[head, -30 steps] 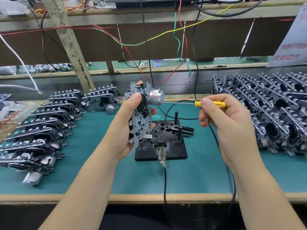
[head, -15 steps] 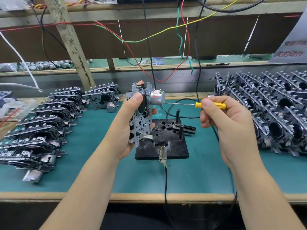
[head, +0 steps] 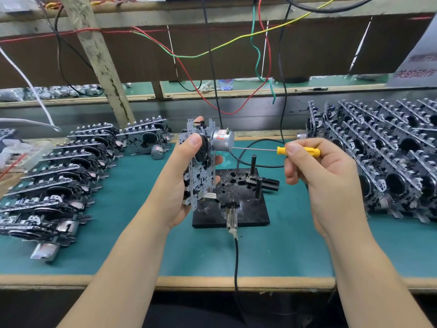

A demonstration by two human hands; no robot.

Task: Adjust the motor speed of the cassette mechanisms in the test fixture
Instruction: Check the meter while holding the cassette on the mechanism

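Observation:
My left hand (head: 176,183) grips a grey metal cassette mechanism (head: 201,171) upright, just above the left edge of the black test fixture (head: 241,204). A silver motor (head: 221,140) sticks out of the mechanism's upper right side. My right hand (head: 324,178) pinches the yellow handle of a thin screwdriver (head: 298,150), held level. Its steel shaft reaches left and its tip meets the motor's end face.
Rows of cassette mechanisms lie on the green mat at the left (head: 59,181) and in a denser stack at the right (head: 387,157). A black cable (head: 236,256) runs from the fixture over the table's front edge. Coloured wires (head: 257,43) hang behind.
Both hands, the mechanism and the screwdriver keep nearly the same pose. The view has shifted slightly downward.

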